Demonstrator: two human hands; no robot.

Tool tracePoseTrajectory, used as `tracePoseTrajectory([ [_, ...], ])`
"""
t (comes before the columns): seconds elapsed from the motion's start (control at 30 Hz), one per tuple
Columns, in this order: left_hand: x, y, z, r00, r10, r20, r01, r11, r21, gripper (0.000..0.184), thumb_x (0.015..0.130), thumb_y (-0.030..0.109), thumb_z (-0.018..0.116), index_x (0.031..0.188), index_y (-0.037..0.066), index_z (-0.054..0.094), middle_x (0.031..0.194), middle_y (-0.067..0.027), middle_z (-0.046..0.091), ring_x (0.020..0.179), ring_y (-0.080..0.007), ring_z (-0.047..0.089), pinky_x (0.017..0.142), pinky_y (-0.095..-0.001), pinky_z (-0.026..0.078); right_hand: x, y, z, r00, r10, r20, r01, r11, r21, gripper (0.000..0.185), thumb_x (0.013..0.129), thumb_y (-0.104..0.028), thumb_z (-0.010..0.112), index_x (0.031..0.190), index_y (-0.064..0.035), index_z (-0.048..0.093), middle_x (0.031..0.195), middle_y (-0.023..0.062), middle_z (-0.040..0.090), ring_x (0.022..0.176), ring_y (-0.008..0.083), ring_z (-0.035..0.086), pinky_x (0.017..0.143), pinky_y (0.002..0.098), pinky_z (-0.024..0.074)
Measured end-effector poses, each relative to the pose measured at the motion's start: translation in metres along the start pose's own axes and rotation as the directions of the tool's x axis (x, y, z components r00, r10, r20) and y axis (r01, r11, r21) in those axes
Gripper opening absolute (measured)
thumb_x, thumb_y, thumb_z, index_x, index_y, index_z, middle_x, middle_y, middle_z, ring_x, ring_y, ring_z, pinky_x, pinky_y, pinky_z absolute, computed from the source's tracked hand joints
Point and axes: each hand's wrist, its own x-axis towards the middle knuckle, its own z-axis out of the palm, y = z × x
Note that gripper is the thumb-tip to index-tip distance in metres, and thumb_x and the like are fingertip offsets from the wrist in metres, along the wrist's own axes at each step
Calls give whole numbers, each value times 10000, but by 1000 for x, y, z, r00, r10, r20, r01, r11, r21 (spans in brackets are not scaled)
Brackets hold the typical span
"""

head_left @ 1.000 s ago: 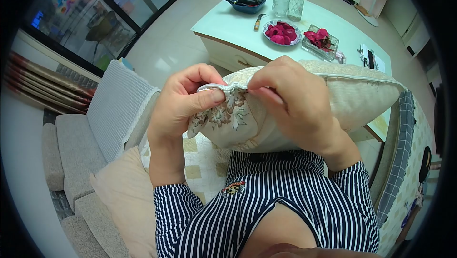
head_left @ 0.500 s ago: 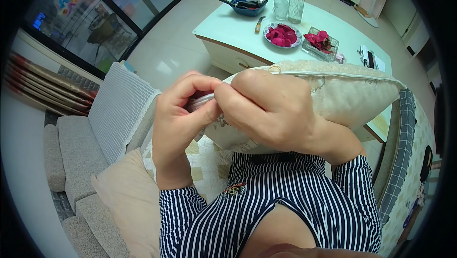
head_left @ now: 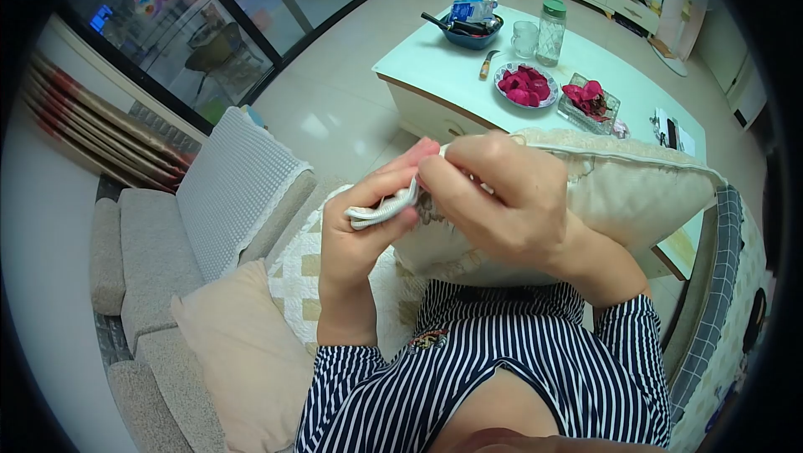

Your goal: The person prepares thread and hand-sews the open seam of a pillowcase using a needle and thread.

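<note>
A cream cushion [head_left: 644, 194] lies over my lap, its long edge piped and partly puckered. At its left end my left hand [head_left: 345, 254] is closed around a folded white edge strip [head_left: 386, 209], with the thumb below and the fingers above. The strip looks like zipper tape or piping. My right hand [head_left: 512, 202] is curled in a pinch against the cushion's edge, its fingertips meeting those of my left hand. Whatever lies between the right fingertips is hidden.
Ahead stands a white table [head_left: 418, 68] with a plate [head_left: 525, 85] of dark pink petals, a glass dish [head_left: 598, 114] of more petals, a knife [head_left: 487, 65], a glass jar [head_left: 549, 33], a mug [head_left: 524, 38] and a blue basin [head_left: 473, 37]. A beige pillow [head_left: 242, 344] rests on the grey sofa [head_left: 159, 235].
My left hand has loosened and turned, so the folded white strip shows more. The right hand stays pinched beside it. The whole view has shifted slightly.
</note>
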Motion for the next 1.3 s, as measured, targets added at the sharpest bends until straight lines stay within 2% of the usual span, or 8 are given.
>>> tracePoseTrajectory([
  [0.2, 12, 7, 9, 961, -114, -253, 78, 986, -149, 274, 1049, 176, 626, 1044, -81, 721, 1043, -198, 772, 937, -211, 744, 878, -323, 588, 8, -8, -20, 997, 72, 6, -71, 953, 295, 161, 919, -108, 711, 1031, -20, 634, 907, 72, 651, 656, 145, 651, 511, 252, 507],
  [0.27, 14, 4, 12, 951, -130, -282, 69, 974, -217, 263, 1049, 176, 624, 1033, -70, 716, 1015, -185, 771, 904, -210, 745, 850, -322, 591, -5, -5, -33, 838, 512, 188, -501, 587, 636, 159, 1112, -158, 490, 1135, -1, 475, 896, 134, 679, 628, 163, 660, 546, 226, 534],
  [0.57, 21, 2, 15, 928, -182, -324, 71, 942, -327, 217, 1051, 169, 618, 1013, -20, 716, 954, -109, 763, 849, -169, 739, 780, -308, 592, -4, -13, -60, 698, 496, 517, -485, -204, 850, 210, 1137, -179, 406, 1004, -27, 461, 671, 134, 632, 517, 166, 620, 438, 287, 508],
  [0.77, 21, -9, 7, 898, -180, -401, 28, 934, -356, 212, 1026, 163, 671, 1033, -38, 737, 974, -118, 769, 848, -169, 734, 788, -294, 591, 8, 10, -108, 918, -45, -395, 148, -884, 444, 316, 1103, -177, 511, 982, 103, 593, 613, 131, 562, 442, 201, 521, 397, 339, 435],
  [0.9, 22, -12, 10, 876, -196, -440, 24, 930, -367, 185, 1018, 146, 680, 1039, -29, 738, 964, -104, 766, 843, -155, 728, 779, -287, 587, -8, 22, -108, 933, 263, 247, 33, -744, 668, 257, 1084, -189, 555, 1101, 46, 657, 676, 93, 575, 475, 219, 543, 452, 340, 474],
  [1.0, 22, -11, 11, 884, -183, -431, 27, 938, -344, 180, 1026, 149, 663, 1043, -14, 735, 980, -92, 764, 865, -152, 726, 794, -292, 582, -9, 3, -65, 801, 508, 315, -506, 295, 810, 210, 955, -124, 723, 1111, 11, 683, 838, 93, 631, 634, 208, 614, 556, 328, 524],
  [1.07, 20, -10, 13, 890, -174, -422, 34, 947, -321, 182, 1035, 156, 643, 1044, -1, 734, 998, -84, 762, 888, -153, 725, 811, -301, 578, -6, -8, -32, 894, 433, 115, -447, 861, 243, 244, 861, -73, 810, 1048, 10, 679, 907, 107, 642, 731, 201, 640, 616, 316, 533],
  [1.3, 14, -12, 13, 887, -126, -443, 16, 970, -243, 191, 1034, 168, 646, 1020, -7, 722, 978, -92, 752, 865, -156, 719, 791, -300, 573, -13, -15, 7, 887, 461, 28, -461, 884, 76, 256, 797, -44, 816, 999, -15, 662, 866, 101, 602, 713, 249, 629, 594, 348, 530],
])
